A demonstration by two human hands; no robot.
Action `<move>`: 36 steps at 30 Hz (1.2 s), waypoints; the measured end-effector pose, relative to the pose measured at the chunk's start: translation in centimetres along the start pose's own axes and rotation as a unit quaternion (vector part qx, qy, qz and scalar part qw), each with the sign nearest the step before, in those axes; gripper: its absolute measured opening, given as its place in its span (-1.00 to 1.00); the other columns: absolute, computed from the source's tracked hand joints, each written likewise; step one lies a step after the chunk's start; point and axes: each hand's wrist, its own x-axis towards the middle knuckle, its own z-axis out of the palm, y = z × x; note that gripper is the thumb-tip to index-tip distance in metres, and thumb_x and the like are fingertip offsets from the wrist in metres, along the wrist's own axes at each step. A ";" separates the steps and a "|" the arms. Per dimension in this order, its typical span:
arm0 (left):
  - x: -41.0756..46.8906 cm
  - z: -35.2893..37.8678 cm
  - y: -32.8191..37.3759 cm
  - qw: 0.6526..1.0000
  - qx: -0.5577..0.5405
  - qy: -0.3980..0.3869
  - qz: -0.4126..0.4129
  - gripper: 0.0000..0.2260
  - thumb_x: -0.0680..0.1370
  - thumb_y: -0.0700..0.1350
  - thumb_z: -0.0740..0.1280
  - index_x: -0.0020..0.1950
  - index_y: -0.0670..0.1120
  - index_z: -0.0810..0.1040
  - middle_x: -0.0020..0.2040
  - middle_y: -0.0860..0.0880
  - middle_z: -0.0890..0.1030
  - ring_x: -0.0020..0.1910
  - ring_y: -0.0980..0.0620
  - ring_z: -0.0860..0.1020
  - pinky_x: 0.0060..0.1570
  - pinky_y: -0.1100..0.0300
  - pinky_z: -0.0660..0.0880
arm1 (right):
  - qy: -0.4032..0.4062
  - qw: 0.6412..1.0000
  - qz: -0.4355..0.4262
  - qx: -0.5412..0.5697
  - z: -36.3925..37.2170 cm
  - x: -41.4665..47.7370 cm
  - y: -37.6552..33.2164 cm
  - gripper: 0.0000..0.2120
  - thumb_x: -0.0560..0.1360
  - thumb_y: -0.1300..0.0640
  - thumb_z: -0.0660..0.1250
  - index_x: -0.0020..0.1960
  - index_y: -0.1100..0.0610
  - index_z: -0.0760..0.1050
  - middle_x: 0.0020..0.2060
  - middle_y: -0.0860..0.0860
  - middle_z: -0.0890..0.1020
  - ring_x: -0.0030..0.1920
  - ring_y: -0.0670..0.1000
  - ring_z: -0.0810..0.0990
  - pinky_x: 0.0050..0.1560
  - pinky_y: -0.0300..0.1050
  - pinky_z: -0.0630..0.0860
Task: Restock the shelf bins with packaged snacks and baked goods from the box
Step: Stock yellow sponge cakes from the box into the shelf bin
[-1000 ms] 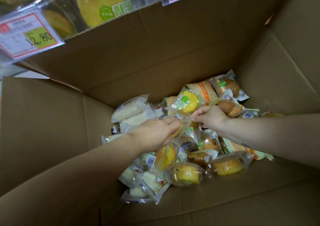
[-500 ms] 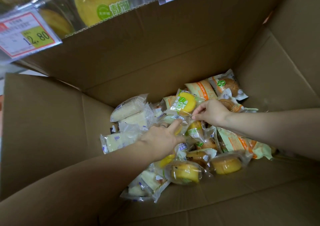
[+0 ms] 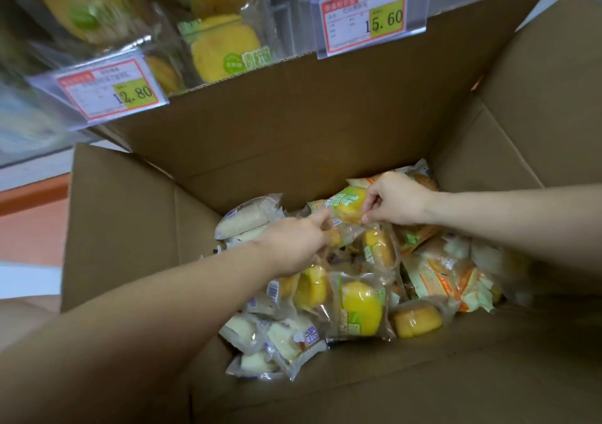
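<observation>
An open cardboard box (image 3: 293,130) holds a heap of packaged baked goods. My right hand (image 3: 399,199) pinches the edge of a yellow cake packet with a green label (image 3: 347,202) near the back of the heap. My left hand (image 3: 294,244) reaches in from the left. Its fingers are curled round a clear packet with a yellow cake (image 3: 337,238), just below the one my right hand holds. More yellow cake packets (image 3: 361,306) lie in front of my hands. White bread packets (image 3: 247,220) lie to the left.
Above the box's far flap a clear shelf bin (image 3: 224,49) holds yellow cakes. Price tags reading 12.80 (image 3: 110,88) and 15.60 (image 3: 368,19) hang on the bin fronts. Orange-striped packets (image 3: 449,277) fill the box's right side. White packets (image 3: 286,342) lie at the near left.
My right hand has moved up to the green-labelled yellow cake packet and pinched it. My left hand has shifted slightly right. The view has tilted up, showing more of the shelf.
</observation>
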 end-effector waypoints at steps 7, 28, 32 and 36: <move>-4.0 -6.5 1.0 0.984 -0.072 0.162 0.021 -0.90 0.53 0.00 0.36 0.00 0.02 0.57 0.30 0.09 0.31 0.10 0.07 0.50 -0.01 0.12 0.47 | 0.113 0.993 -0.012 0.007 -7.2 -5.4 -2.3 -0.92 0.36 0.16 0.53 -0.19 0.14 0.67 -0.28 0.00 0.65 -0.29 -0.11 0.53 -0.29 -0.47 0.40; -22.9 -16.6 -4.5 0.701 -0.119 0.701 -0.045 -0.97 0.48 -0.18 0.43 -0.11 -0.11 0.61 0.20 0.07 0.33 0.12 0.30 0.36 0.06 0.29 0.46 | 0.433 0.871 -0.205 0.104 -19.1 -11.0 -24.4 -0.92 0.46 0.11 0.43 -0.17 -0.04 0.57 -0.28 -0.13 0.60 -0.23 -0.15 0.55 -0.18 -0.31 0.49; -21.8 -16.8 -7.5 0.666 -0.119 0.734 -0.059 -0.95 0.47 -0.21 0.43 -0.10 -0.16 0.61 0.24 -0.03 0.37 0.11 0.32 0.35 0.05 0.14 0.51 | 0.467 0.857 -0.187 0.109 -18.4 -6.2 -25.3 -0.93 0.49 0.15 0.40 -0.15 0.00 0.57 -0.29 -0.15 0.58 -0.25 -0.17 0.52 -0.22 -0.32 0.42; -20.1 -17.9 -9.1 0.656 -0.107 0.744 -0.066 -0.93 0.46 -0.19 0.44 -0.09 -0.15 0.62 0.29 -0.12 0.41 -0.03 0.24 0.44 -0.10 0.22 0.46 | 0.497 0.842 -0.152 0.145 -18.8 -2.5 -25.3 -0.94 0.49 0.17 0.39 -0.13 0.04 0.55 -0.31 -0.15 0.55 -0.28 -0.20 0.50 -0.28 -0.39 0.35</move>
